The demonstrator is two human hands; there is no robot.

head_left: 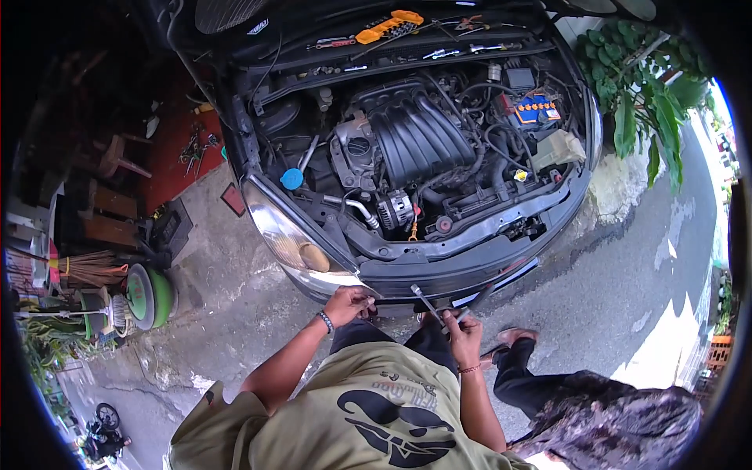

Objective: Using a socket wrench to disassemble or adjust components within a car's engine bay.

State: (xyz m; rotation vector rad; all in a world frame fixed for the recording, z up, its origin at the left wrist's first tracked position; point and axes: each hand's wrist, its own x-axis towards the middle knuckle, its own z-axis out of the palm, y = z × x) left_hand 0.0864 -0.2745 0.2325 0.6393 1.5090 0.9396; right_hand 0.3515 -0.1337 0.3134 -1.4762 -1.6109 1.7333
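My right hand (465, 337) is closed around a metal socket wrench (427, 301). Its thin shaft points up and left, ending in a socket just in front of the car's bumper (439, 280). To the left, my left hand (350, 302) is held with curled fingers near the headlight (286, 235). Whether anything small sits in those fingers is hidden. Beyond both hands lies the exposed engine, with a black ribbed cover (421, 133) and an alternator (395, 210). An orange-handled dipstick (413, 229) rises beside the alternator.
An orange socket holder (389, 27) and several tools rest along the cowl below the windshield. A blue-topped battery (536, 110) sits at the engine bay's right. Another person (603, 415) stands close on my right. A green round object (149, 296) and a broom (90, 268) are left.
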